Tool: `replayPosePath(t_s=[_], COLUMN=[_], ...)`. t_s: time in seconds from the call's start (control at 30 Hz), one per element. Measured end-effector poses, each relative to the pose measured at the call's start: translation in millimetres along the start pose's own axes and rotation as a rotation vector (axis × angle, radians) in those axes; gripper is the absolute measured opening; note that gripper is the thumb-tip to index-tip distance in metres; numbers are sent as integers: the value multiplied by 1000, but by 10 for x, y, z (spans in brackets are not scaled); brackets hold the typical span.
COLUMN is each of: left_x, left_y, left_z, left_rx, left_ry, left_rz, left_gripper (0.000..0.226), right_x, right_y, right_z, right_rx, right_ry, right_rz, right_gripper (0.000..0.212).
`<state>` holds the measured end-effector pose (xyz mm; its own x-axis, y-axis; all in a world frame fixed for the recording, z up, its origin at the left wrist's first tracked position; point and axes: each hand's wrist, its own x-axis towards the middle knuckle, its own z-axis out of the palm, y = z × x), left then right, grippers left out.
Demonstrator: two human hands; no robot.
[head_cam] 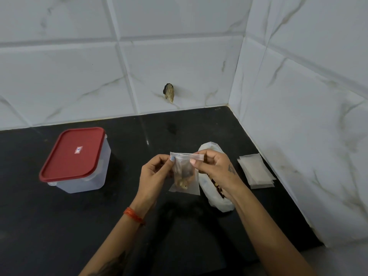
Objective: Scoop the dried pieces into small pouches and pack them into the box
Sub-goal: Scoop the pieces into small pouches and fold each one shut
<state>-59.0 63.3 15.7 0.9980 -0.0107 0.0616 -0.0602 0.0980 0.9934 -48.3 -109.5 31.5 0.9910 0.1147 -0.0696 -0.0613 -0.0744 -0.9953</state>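
You face a glossy black stone countertop (79, 226) under smooth, glossy white marble-look wall tiles (179, 62). Note the translucent plastic box (87, 181) with its matt red plastic lid (72, 153), the thin, frosted clear plastic pouch (185, 176), and the matt, papery flat sachets (256, 170).

I see open black countertop (139, 226) in front of and between my forearms, and a wide bare stretch between the lidded box (77, 162) on the left and the pouch (185, 174) I hold up at centre, so a hand could pass there freely. To the right it is tight: the white bag of dried pieces (217, 198) lies just under my right hand (215, 166), the stack of empty pouches (256, 170) sits near it, and the tiled side wall (298, 116) closes that side. The back wall (119, 76) bounds the far edge, with a small fixture (169, 92) jutting from it above the counter.
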Motion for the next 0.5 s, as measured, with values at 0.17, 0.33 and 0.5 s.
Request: replayPosePath(t_s=[0.17,0.33,0.5], left_x=[-28,-18,-39], left_y=[26,6,-15], left_z=[60,115,189], left_rx=[-37,14,18], left_ry=[-26,26,75], left_rz=[-53,-56,-53], left_gripper=[22,12,11], right_x=[35,43,50], right_y=[40,23,23], right_z=[34,7,-47], right_rx=[44,57,51], right_ry=[2,-11,-53], right_rz=[55,54,49], right_gripper=[6,6,6])
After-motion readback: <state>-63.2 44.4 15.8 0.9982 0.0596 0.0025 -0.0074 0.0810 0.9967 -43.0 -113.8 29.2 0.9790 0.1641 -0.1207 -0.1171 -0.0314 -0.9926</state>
